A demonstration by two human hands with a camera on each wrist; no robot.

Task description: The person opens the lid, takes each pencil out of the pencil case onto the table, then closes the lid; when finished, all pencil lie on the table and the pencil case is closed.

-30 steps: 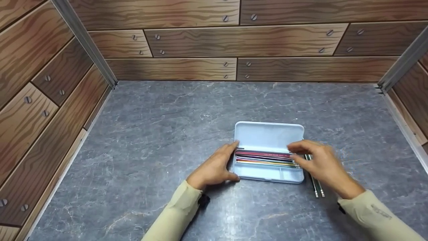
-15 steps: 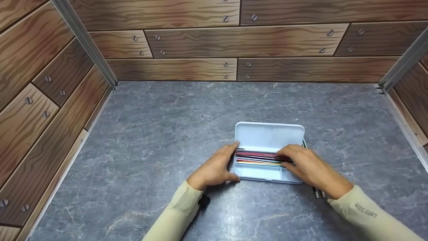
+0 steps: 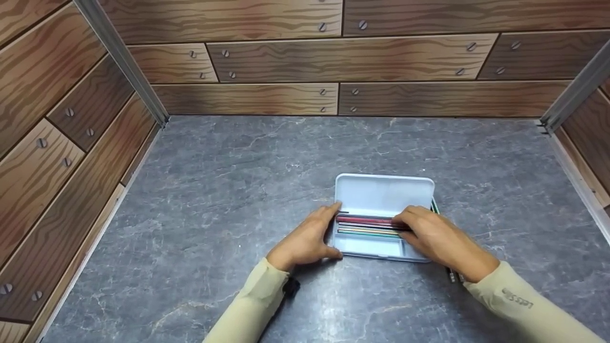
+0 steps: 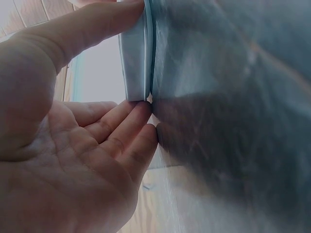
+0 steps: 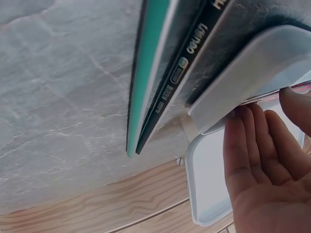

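A pale blue pencil case (image 3: 381, 193) stands open on the table, lid tipped back. Several coloured pencils (image 3: 364, 221) lie side by side in its tray. My left hand (image 3: 305, 237) holds the case's left end, thumb at the front corner and fingers at the back one. In the left wrist view the thumb lies along the case wall (image 4: 133, 68). My right hand (image 3: 436, 238) reaches over the right end and pinches the pencils between thumb and fingertips, hiding their right ends. Beside the case, partly under that hand, lie a green pencil (image 5: 149, 73) and a black pencil (image 5: 177, 73).
The grey marbled table (image 3: 238, 171) spreads around the case. Wood-print panels (image 3: 267, 97) close off the back and both sides, with metal posts (image 3: 138, 85) at the corners. A small front compartment (image 3: 374, 246) of the tray shows bare.
My right hand has moved left from the case's right edge onto the pencils, which have shifted slightly in the tray under its fingers. The left hand has stayed in place.
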